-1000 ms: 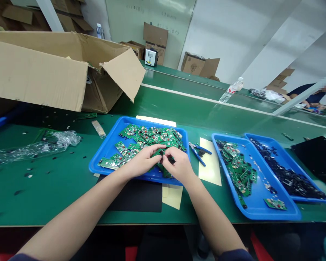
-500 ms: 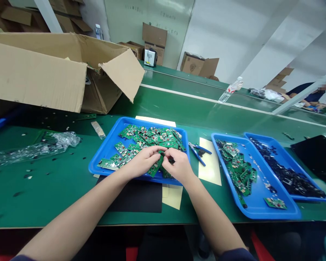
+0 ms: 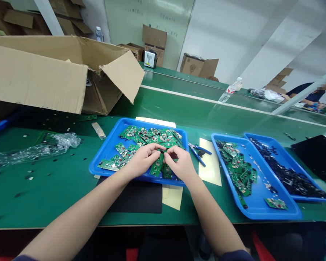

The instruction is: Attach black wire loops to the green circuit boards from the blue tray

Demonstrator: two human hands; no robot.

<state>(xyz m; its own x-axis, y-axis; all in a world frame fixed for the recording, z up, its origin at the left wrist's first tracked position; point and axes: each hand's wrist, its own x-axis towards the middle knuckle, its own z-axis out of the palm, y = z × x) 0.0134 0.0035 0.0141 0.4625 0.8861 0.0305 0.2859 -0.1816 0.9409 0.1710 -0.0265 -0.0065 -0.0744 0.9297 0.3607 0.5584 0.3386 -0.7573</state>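
Note:
Over the front of a blue tray (image 3: 104,155) heaped with green circuit boards, my two hands meet at one circuit board (image 3: 157,165). My left hand (image 3: 144,159) pinches its upper end between thumb and fingers. From the other side, my right hand (image 3: 179,161) is closed at the same end, its thumb and index finger at a small black part (image 3: 161,150) there. The board hangs tilted, lower end toward me. The fingertips partly hide the black part. More boards lie in the tray just beneath and behind both hands.
Blue-handled pliers (image 3: 198,153) lie right of the tray on yellow paper (image 3: 210,170). Farther right are a tray with circuit boards (image 3: 281,214) and a tray of black parts (image 3: 312,198). A large cardboard box (image 3: 38,78) and plastic wrap (image 3: 62,141) are at left. Another person's arm shows far right.
My right hand has shifted slightly right and opened its grip angle a little at the board's upper end. The held board has turned to hang more upright.

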